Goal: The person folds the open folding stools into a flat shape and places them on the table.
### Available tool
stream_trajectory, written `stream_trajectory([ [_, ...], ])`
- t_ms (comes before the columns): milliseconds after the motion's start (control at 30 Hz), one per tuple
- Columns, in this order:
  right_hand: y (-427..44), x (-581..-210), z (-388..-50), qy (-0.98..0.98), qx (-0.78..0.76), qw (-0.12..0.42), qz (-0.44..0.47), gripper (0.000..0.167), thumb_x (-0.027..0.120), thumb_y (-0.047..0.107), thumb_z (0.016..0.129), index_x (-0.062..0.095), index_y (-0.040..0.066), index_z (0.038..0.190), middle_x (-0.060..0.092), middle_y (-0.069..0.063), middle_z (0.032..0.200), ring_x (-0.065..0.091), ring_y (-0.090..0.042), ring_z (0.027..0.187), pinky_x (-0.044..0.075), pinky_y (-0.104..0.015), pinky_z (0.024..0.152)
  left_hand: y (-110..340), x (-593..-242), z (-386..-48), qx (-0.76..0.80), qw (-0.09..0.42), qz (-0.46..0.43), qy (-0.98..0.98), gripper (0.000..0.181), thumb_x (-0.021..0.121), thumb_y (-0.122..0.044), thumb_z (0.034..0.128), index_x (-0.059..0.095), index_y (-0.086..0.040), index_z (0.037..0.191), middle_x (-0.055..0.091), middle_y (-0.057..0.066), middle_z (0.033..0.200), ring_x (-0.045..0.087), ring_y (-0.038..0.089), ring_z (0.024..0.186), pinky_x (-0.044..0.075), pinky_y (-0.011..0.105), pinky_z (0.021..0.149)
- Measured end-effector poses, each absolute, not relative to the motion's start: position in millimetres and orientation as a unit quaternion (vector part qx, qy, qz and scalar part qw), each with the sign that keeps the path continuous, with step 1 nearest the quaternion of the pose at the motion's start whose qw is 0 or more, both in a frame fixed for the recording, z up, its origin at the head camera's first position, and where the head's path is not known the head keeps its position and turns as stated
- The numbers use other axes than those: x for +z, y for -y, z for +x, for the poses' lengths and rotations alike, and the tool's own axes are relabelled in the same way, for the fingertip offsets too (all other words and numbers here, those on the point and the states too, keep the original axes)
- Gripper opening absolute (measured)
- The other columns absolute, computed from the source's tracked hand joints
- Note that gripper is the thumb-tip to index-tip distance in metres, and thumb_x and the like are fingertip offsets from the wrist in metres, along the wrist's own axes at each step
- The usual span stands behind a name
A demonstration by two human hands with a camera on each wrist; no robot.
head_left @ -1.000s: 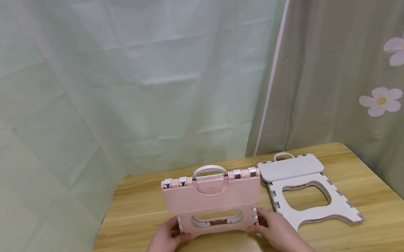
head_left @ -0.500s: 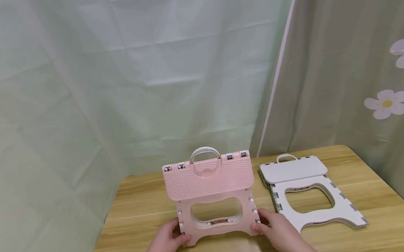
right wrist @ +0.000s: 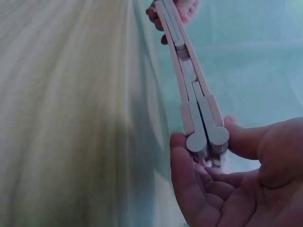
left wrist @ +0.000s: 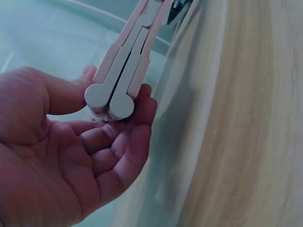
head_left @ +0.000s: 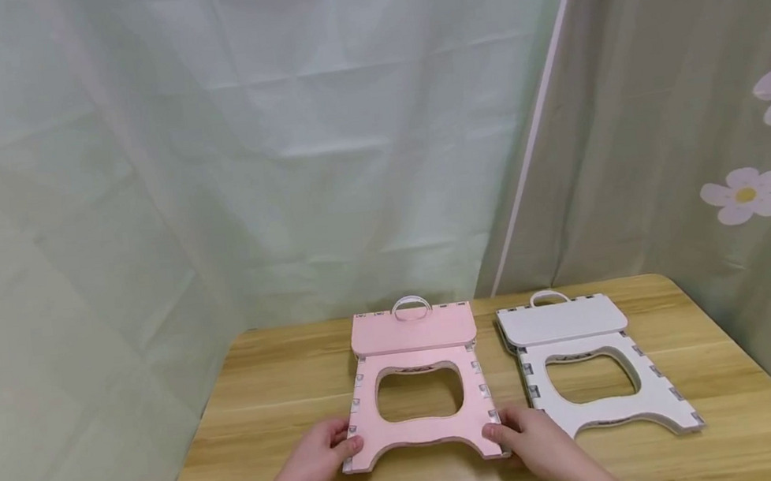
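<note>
A pink folding stool (head_left: 412, 331), folded flat, lies face up between the hands, its white carry handle (head_left: 410, 301) pointing toward the back. The left hand (head_left: 314, 459) pinches its near left leg corner, thumb on top and fingers underneath. At the opposite corner, the right hand (head_left: 537, 441) grips in the same way. Both wrist views show the folded leg edge (right wrist: 196, 111) with its white round hinge ends between thumb and fingers, and a gap separates it from the tabletop. To the right lies a white folding stool (head_left: 562, 321), also folded flat.
The wood-grain table (head_left: 268, 397) has a rounded back right corner. Pale green curtains (head_left: 319, 161) hang behind and at the left. A darker curtain (head_left: 629, 125) with white flowers hangs at the right, close to the table edge.
The pink stool has tipped back from a raised, steep angle to nearly flat, its handle end going down and away. Both hands kept their hold. The white stool stayed put.
</note>
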State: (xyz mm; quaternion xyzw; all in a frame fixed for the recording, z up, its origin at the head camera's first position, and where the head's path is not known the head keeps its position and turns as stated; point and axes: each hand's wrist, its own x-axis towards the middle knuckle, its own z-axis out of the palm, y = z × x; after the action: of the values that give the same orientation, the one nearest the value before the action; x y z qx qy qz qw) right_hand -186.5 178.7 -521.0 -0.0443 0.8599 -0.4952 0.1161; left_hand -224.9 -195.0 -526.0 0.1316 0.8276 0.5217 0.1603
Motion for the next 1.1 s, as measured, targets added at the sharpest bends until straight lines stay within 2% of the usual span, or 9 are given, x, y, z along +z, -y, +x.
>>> stream_trajectory([
  [167,-182,-529,-184,-0.836,-0.525,0.148,-0.048,0.029,0.068,0.033,0.107,0.069,0.005,0.098,0.06,-0.001,0.078,0.064,-0.02,0.07,0.057,-0.035,0.062,193,-531,-226,0.537,0.193,0.143,-0.809,0.041,0.066,-0.011,0.1059,0.06,0.021,0.131,0.076,0.01,0.099,0.069,0.017,0.09,0.054,0.024,0.079],
  [433,-182,-532,-186,-0.801,-0.574,0.165,-0.029,0.031,0.066,0.029,0.109,0.066,0.0,0.097,0.061,-0.005,0.08,0.072,-0.023,0.071,0.062,-0.037,0.065,189,-534,-228,0.507,0.174,0.122,-0.835,0.046,0.069,-0.017,0.1051,0.061,0.018,0.134,0.077,0.008,0.107,0.066,0.019,0.099,0.051,0.024,0.087],
  [533,-182,-529,-186,-0.803,-0.572,0.167,-0.014,0.033,0.065,0.032,0.109,0.066,0.0,0.097,0.059,-0.006,0.081,0.073,-0.023,0.071,0.063,-0.038,0.065,187,-534,-229,0.511,0.18,0.121,-0.832,0.044,0.069,-0.017,0.1052,0.063,0.017,0.133,0.076,0.007,0.104,0.066,0.019,0.098,0.051,0.025,0.086],
  [600,-183,-528,-188,-0.812,-0.56,0.164,-0.009,0.036,0.063,0.035,0.11,0.067,0.0,0.1,0.059,-0.006,0.082,0.073,-0.023,0.07,0.062,-0.038,0.065,186,-534,-229,0.523,0.188,0.119,-0.823,0.045,0.068,-0.017,0.106,0.062,0.018,0.133,0.076,0.007,0.102,0.067,0.018,0.095,0.052,0.025,0.082],
  [800,-186,-528,-187,-0.849,-0.51,0.134,-0.033,0.039,0.061,0.04,0.11,0.069,0.003,0.104,0.063,-0.004,0.078,0.068,-0.021,0.063,0.057,-0.035,0.056,182,-532,-226,0.536,0.199,0.11,-0.813,0.051,0.073,-0.017,0.1038,0.057,0.019,0.137,0.07,0.004,0.092,0.062,0.017,0.073,0.052,0.029,0.058],
  [1033,-187,-529,-185,-0.878,-0.461,0.118,-0.053,0.032,0.069,0.042,0.105,0.067,0.013,0.094,0.063,0.0,0.063,0.06,-0.016,0.053,0.045,-0.028,0.049,180,-533,-224,0.492,0.164,0.142,-0.843,0.046,0.079,-0.013,0.0973,0.064,0.014,0.131,0.068,0.004,0.097,0.061,0.016,0.083,0.051,0.025,0.071],
  [1100,-187,-529,-185,-0.883,-0.451,0.118,-0.051,0.03,0.072,0.041,0.103,0.068,0.012,0.097,0.063,0.001,0.062,0.06,-0.016,0.053,0.043,-0.028,0.049,180,-533,-223,0.486,0.156,0.147,-0.848,0.048,0.08,-0.012,0.0957,0.063,0.014,0.132,0.067,0.005,0.098,0.061,0.016,0.084,0.05,0.025,0.072],
])
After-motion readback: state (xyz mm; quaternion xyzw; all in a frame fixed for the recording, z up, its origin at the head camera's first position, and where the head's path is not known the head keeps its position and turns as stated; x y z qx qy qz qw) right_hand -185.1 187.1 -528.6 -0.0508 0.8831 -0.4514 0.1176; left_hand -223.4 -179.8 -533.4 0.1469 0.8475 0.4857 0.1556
